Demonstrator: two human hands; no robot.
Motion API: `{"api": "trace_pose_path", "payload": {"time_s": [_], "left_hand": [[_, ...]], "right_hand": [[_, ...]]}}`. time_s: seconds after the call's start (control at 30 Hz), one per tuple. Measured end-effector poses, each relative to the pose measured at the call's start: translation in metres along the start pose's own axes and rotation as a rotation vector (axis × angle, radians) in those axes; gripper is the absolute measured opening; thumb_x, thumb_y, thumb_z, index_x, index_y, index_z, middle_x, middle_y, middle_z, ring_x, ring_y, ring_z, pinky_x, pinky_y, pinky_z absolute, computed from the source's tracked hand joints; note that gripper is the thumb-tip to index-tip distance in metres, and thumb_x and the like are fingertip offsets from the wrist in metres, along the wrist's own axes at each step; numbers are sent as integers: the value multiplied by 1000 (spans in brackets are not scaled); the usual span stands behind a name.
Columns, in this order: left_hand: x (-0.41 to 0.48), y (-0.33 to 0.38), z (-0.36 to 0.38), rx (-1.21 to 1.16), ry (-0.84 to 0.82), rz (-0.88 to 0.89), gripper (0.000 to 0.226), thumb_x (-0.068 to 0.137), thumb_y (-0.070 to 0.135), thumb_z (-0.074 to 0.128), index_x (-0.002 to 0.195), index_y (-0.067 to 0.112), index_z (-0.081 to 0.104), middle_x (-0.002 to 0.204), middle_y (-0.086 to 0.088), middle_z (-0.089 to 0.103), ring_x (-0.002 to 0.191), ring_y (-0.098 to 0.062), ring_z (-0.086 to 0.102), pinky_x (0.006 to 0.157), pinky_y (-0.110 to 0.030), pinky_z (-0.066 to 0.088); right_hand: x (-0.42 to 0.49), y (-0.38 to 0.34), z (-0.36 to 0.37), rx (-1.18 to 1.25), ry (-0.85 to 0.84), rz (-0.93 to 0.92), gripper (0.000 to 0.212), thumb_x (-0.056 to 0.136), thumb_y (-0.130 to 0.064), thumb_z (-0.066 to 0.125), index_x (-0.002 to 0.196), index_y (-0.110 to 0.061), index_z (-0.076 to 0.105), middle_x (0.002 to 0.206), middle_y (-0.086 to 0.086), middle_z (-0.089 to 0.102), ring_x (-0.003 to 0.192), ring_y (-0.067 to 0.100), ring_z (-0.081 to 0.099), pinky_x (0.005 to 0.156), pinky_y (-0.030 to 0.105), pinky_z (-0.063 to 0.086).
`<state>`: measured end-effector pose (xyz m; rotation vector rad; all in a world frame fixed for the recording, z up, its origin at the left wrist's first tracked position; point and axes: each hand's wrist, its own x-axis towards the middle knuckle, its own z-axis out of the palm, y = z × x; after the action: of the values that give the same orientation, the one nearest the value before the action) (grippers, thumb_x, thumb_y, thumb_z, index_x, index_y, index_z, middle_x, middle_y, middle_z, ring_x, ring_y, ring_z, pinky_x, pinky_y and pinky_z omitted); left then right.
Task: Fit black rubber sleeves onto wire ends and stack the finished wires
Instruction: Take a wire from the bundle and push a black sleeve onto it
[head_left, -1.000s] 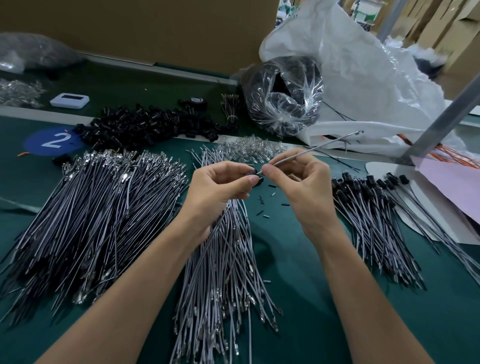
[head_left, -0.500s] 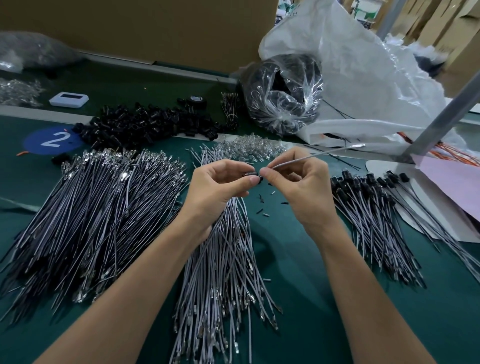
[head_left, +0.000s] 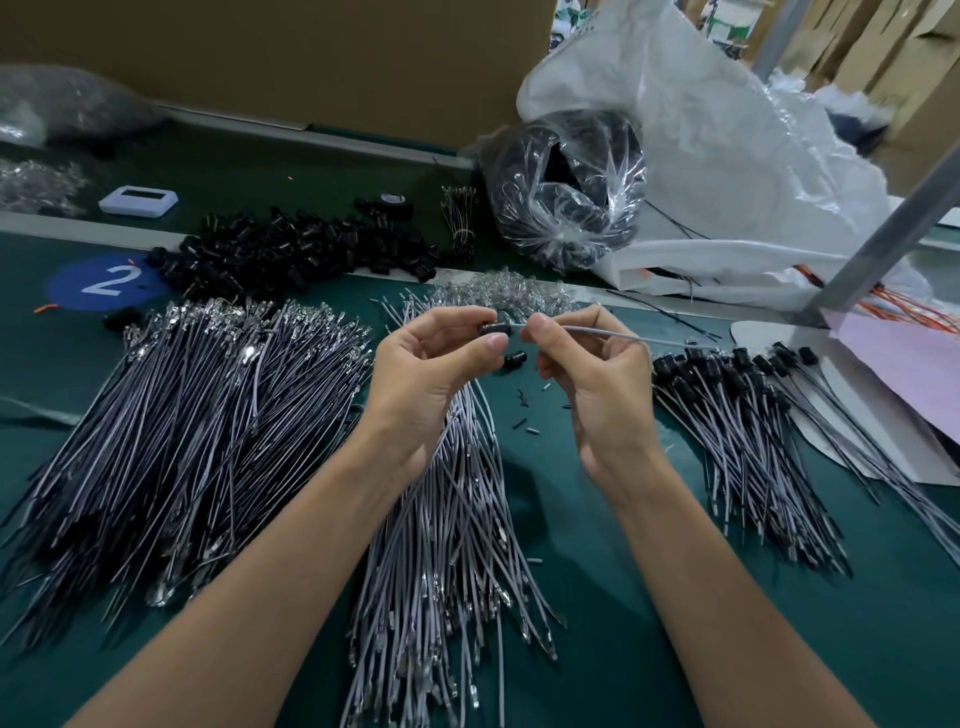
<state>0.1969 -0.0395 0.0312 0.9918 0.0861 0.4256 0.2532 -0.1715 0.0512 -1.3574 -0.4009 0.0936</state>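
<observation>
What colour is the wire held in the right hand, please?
Light grey wire, best in the head view.

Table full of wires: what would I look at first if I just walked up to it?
Right in the middle, the left hand pinches a black rubber sleeve, and the right hand pinches a grey wire whose end meets it. On the green table, a huge heap of bare wires fans out on the left. A smaller stack of wires with black sleeves lies on the right.
</observation>
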Motion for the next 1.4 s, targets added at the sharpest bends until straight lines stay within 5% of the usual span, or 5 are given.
{"api": "trace_pose_path", "payload": {"time_s": [0.23,0.53,0.73,0.97,1.4], "left_hand": [[-1,0,1,46,-11,32,27,54,13,83,79,19,79,78,2,74,76,-7,69,73,-17,54],[-1,0,2,46,9,49,29,48,15,85,76,19,80,76,2,74,74,-7,69,72,-16,54],[-1,0,3,77,17,49,33,47,22,86,78,18,78,77,2,73,75,-8,68,74,-17,54],[-3,0,4,112,-3,29,27,50,17,84,77,18,79,77,2,74,74,-7,70,72,-16,54],[-4,-4,3,107,9,-5,22,55,11,82,76,16,79,78,0,75,74,-9,71,71,-17,55]], "right_hand": [[0,1,3,213,-18,158,11,70,-16,76,68,-15,66,73,8,68,57,9,54,58,19,46],[-4,3,5,54,-18,79,28,81,-4,75,61,-21,65,60,-2,62,58,9,54,63,22,46],[-3,0,2,-55,-15,-79,12,80,-1,76,80,-12,69,68,-3,69,61,5,61,60,15,47],[-1,5,1,-134,13,-117,9,81,-6,76,76,-13,72,61,-5,67,56,6,58,57,16,46],[-5,11,7,-37,51,48,9,84,-9,73,76,-7,69,56,-3,63,52,8,52,52,18,43]]}}
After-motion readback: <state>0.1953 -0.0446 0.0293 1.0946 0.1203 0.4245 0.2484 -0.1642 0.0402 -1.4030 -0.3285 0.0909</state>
